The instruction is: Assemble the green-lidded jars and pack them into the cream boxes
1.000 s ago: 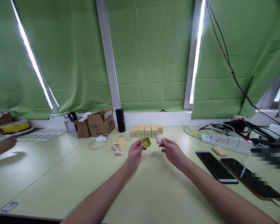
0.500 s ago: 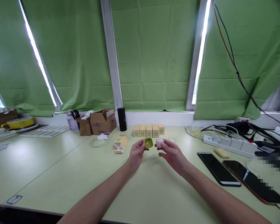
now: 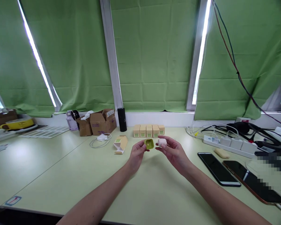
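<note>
Above the middle of the table, my left hand [image 3: 136,154] is closed on a small olive-green hollow cover [image 3: 149,144], squarish with rounded corners, its hollow side facing me. My right hand [image 3: 174,153] is closed on a small white rounded block [image 3: 162,142], held between thumb and fingers. A narrow gap separates the cover from the block; they do not touch. Behind both hands stands a row of several small cardboard boxes [image 3: 149,130] with green-edged labels. An opened small carton [image 3: 121,144] lies to the left of my left hand.
At the back left are brown cardboard boxes [image 3: 103,122], a black cylinder [image 3: 122,119] and a white charger with cable [image 3: 102,137]. On the right lie a black phone [image 3: 218,168], a second phone [image 3: 254,181], a beige object [image 3: 222,153] and a white power strip [image 3: 229,146].
The green cover has turned its hollow side more toward me. The white block has been turned in my right hand, whose fingers have shifted around it. A co-worker's hand at far left has left view.
</note>
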Action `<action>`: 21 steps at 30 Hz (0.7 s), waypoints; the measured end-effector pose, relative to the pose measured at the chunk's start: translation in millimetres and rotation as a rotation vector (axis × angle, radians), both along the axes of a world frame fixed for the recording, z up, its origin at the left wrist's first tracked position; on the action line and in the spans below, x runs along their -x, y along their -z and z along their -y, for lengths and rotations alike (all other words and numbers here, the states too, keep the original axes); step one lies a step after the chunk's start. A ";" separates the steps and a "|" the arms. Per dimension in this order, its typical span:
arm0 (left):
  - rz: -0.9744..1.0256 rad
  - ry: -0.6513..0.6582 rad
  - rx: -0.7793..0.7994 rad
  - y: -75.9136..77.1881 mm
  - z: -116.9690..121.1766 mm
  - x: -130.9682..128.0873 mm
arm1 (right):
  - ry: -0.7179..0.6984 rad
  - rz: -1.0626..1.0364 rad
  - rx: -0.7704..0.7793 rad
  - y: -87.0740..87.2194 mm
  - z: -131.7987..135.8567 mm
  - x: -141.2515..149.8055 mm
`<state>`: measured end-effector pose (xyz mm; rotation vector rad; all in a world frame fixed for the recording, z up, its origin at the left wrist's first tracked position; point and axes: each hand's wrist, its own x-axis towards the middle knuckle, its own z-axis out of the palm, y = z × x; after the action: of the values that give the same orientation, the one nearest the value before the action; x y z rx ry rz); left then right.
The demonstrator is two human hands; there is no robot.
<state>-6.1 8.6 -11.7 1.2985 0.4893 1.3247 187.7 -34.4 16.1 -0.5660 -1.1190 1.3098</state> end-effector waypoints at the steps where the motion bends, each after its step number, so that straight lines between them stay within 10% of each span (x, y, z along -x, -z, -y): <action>1: -0.005 0.000 0.000 -0.2 0.5 -0.2 | 0.021 0.006 0.004 -0.6 -0.2 -0.1; 21: -0.167 -0.087 -0.115 2.2 2.9 -3.8 | 0.189 0.230 -0.019 11.1 -12.4 1.4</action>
<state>-2.3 5.7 -13.9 1.5059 0.5980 1.3385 186.4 -22.0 5.0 -0.8044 -1.2318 1.0887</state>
